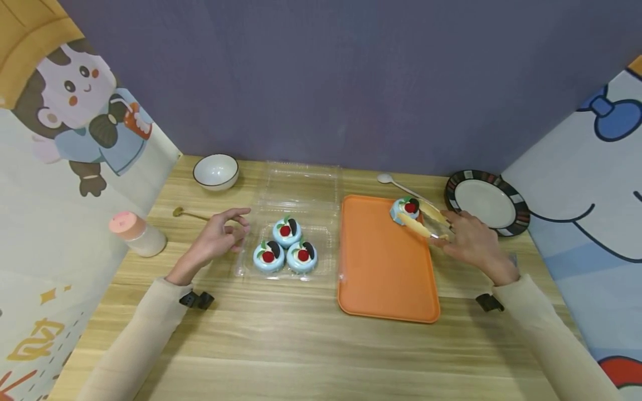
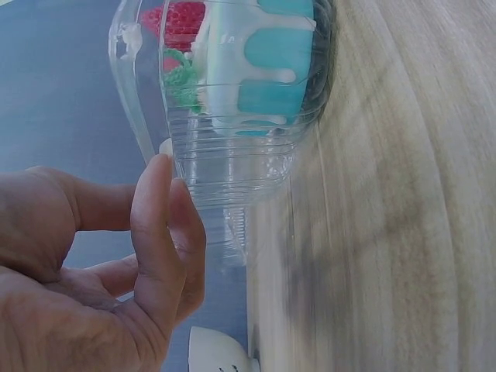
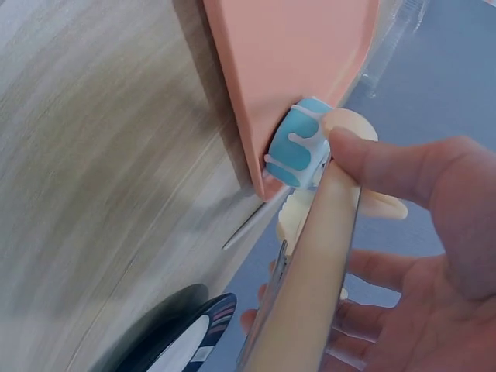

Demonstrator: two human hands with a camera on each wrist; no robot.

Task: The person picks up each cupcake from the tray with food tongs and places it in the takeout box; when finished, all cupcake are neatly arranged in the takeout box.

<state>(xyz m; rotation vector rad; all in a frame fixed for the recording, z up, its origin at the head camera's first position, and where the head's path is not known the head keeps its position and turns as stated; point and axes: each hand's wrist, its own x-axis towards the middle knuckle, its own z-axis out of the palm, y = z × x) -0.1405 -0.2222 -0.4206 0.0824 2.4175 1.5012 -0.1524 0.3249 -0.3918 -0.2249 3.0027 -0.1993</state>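
My right hand (image 1: 473, 242) grips tongs (image 3: 310, 287) with beige tips, seen in the head and right wrist views. The tips stand around a blue cupcake (image 1: 404, 210) topped with a red berry, at the far right corner of the orange tray (image 1: 386, 267). Whether they squeeze it, I cannot tell. My left hand (image 1: 217, 240), its fingers loosely bent, is at the left edge of a clear plastic box (image 1: 326, 245). In the left wrist view a fingertip (image 2: 159, 174) appears to meet the rim. Inside the box sit three similar cupcakes (image 1: 287, 231); its lid lies folded back.
A white bowl (image 1: 216, 171), a gold spoon (image 1: 188, 213) and a pink-capped jar (image 1: 137, 234) stand on the left. A pale spoon (image 1: 401, 186) lies behind the tray, partly hidden. A dark-rimmed plate (image 1: 485, 203) is at the far right, beside the wall.
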